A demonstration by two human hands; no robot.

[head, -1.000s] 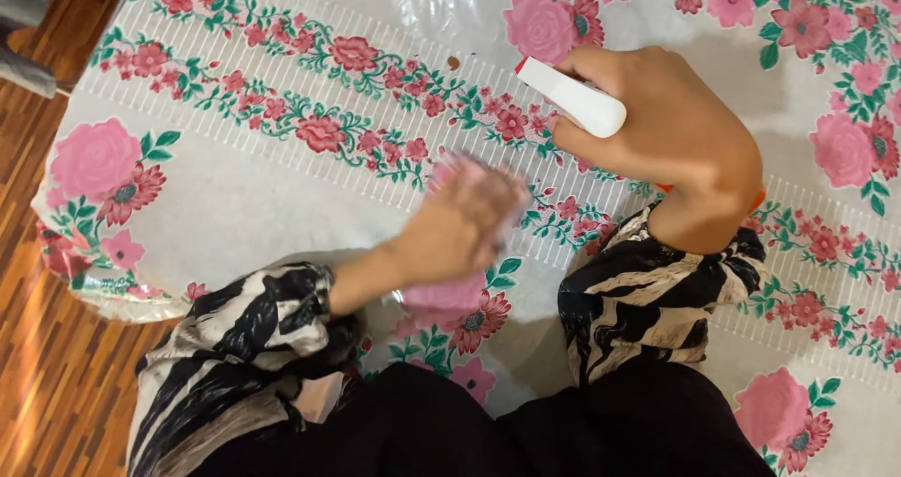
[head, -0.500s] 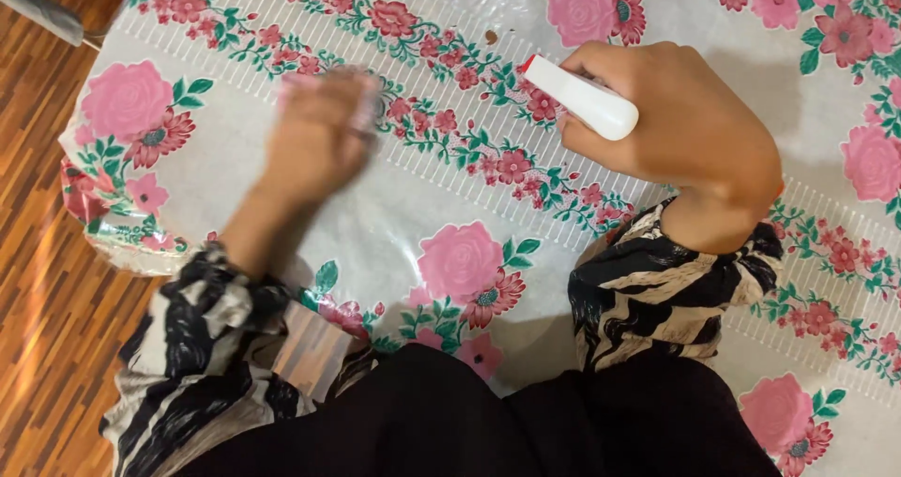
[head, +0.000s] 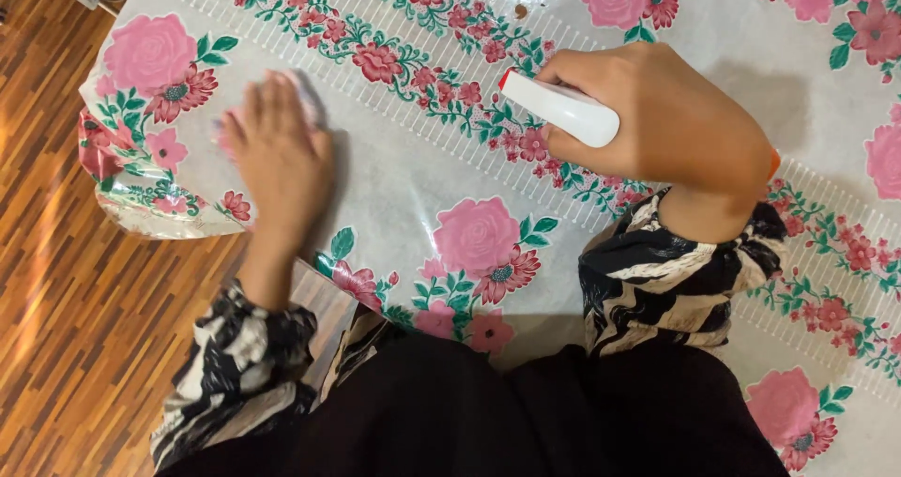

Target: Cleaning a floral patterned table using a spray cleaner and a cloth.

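My left hand point(head: 274, 162) lies flat on a pink cloth point(head: 302, 94), pressing it onto the table near its left corner; only the cloth's edges show around my fingers. My right hand point(head: 671, 130) grips a white spray bottle point(head: 563, 109) with a red nozzle tip pointing left, held just above the flowered tablecloth point(head: 404, 186). Both sleeves are black and cream patterned.
The glossy white tablecloth has pink roses and green leaf bands. A small brown spot point(head: 520, 11) sits on it near the top middle. The table's left corner point(head: 113, 195) drops off to a wooden floor point(head: 84, 346). My dark clothing fills the bottom.
My left hand with the pink cloth has swept from the table's middle toward the left corner. The right hand with the bottle has stayed about where it was.
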